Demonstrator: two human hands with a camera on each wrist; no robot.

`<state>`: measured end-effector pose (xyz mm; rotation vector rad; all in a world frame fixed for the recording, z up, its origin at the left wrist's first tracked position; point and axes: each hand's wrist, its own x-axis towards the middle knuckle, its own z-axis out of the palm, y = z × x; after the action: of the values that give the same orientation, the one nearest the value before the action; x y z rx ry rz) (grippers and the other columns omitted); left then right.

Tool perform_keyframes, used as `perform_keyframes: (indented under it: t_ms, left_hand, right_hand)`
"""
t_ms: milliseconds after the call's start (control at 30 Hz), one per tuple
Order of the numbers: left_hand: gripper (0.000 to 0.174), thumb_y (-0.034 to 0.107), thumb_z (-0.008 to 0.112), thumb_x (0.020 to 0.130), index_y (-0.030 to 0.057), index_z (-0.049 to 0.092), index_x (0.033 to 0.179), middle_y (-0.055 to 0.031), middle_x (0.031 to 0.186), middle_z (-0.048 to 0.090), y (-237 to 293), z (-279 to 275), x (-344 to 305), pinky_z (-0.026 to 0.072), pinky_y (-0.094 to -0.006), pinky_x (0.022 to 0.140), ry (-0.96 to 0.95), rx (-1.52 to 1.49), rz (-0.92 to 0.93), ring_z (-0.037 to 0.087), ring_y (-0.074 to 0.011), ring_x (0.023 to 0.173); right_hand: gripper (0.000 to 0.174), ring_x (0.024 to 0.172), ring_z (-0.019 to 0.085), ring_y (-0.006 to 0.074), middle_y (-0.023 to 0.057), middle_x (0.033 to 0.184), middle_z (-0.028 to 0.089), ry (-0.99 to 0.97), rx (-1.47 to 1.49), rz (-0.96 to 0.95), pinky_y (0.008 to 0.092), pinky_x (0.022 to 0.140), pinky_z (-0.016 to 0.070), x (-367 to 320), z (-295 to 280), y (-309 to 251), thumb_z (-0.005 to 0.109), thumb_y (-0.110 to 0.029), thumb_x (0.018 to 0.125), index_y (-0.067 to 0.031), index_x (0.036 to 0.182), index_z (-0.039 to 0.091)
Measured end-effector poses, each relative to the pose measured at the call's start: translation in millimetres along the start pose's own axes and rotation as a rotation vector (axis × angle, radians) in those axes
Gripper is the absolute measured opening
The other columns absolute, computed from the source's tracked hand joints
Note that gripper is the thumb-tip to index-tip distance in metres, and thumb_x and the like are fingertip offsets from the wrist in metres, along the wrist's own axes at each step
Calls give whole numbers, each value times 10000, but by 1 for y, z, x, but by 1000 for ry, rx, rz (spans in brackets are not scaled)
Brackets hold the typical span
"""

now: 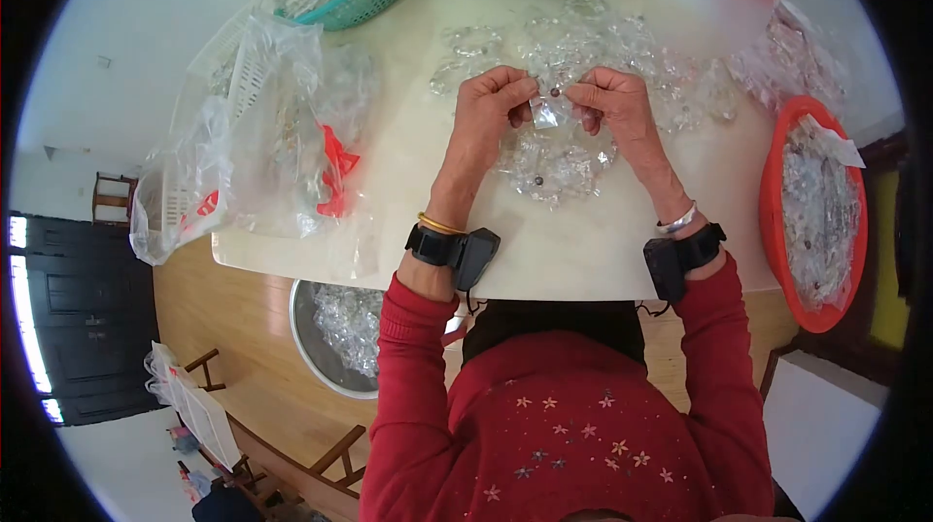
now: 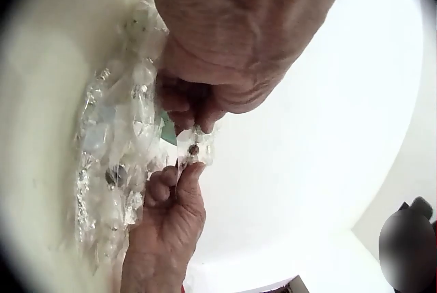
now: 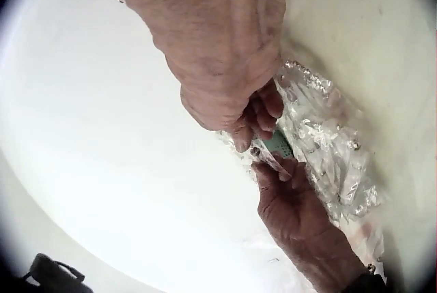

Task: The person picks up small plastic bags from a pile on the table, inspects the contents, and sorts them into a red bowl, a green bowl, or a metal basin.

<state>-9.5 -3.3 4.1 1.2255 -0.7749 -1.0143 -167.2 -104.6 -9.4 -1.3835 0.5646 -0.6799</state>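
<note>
My left hand [image 1: 484, 106] and right hand [image 1: 622, 106] pinch opposite edges of a small clear plastic packet [image 1: 546, 116] between thumbs and fingers. A dark round bead [image 1: 555, 92] shows at the packet between the thumbs. In the left wrist view, the bead [image 2: 194, 149] appears reddish brown against the clear film, with the right hand [image 2: 164, 228] below it. From the right wrist, a green patch [image 3: 278, 144] is visible beside the held packet. Close under both hands lies a heap of similar clear packets [image 1: 559, 172]. Some of the curled fingers are hidden behind the palms.
More clear packets [image 1: 593, 41] spread across the table [image 1: 418, 230] beyond the hands. Two green baskets [image 1: 364, 2] stand at the back, a red basin [image 1: 768, 221] at the right. Plastic bags [image 1: 282, 123] cover the left side. On the floor sits a filled metal basin [image 1: 301, 328].
</note>
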Motion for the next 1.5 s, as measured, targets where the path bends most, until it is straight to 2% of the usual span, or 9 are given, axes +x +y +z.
perform_keyframes:
  t_ms: [533,867,967,1133,1267,1333,1367,1467,1500]
  left_hand:
    - [95,102,570,838,34,616,790,10,640,550,1,3,-2,343,-208,524,30,71,-26,469,-70,556]
    - [97,77,588,775,12,635,828,10,631,551,12,13,-8,344,-199,510,113,-90,35,470,-65,561]
    - [126,96,581,794,3,630,863,-8,715,600,4,4,-3,376,-197,556,-11,44,0,488,-63,603]
    - [131,104,587,795,0,632,860,-8,701,604,5,2,-5,377,-196,551,-84,204,30,488,-58,601]
    - [142,127,601,800,8,645,863,-12,701,615,19,-8,-5,372,-187,548,-14,314,51,489,-46,603]
    - [214,137,602,792,-12,636,942,-45,724,633,21,-32,8,419,-222,575,320,269,305,537,-100,617]
    - [214,137,602,792,-12,636,942,-45,724,633,16,-44,18,419,-222,575,317,271,308,537,-100,617]
    - [322,120,612,757,-38,603,1037,-86,735,640,-4,-79,52,463,-274,621,553,908,537,578,-179,634]
    - [322,120,612,757,-38,603,1037,-86,735,640,-10,-84,59,463,-274,621,552,913,544,578,-179,634]
  right_hand:
    - [145,576,570,75,41,721,638,44,79,-23,208,513,472,0,6,2,634,-152,817,-8,820,640]
    - [172,588,557,79,25,715,618,10,22,-69,219,525,450,4,-1,9,623,-148,811,20,849,620]
    - [189,594,554,82,26,718,611,-8,-54,-39,222,523,443,3,-3,8,628,-152,795,27,855,617]
    - [153,606,571,105,45,734,606,174,177,-78,260,536,489,0,5,3,625,-115,785,7,878,611]
    - [162,594,578,117,46,748,607,195,240,-13,262,514,487,1,3,-1,630,-116,791,4,898,609]
    - [166,587,583,123,46,753,607,238,261,-13,258,501,484,3,0,1,634,-116,795,1,910,608]
    - [166,587,583,123,46,753,607,239,263,-18,258,501,484,3,-2,2,634,-116,795,1,910,608]
    - [170,585,583,121,45,758,607,191,226,-20,246,494,479,5,-4,4,634,-112,802,2,924,608]
    - [170,585,583,121,45,758,607,190,232,-28,246,494,479,6,-3,4,634,-112,802,2,924,608]
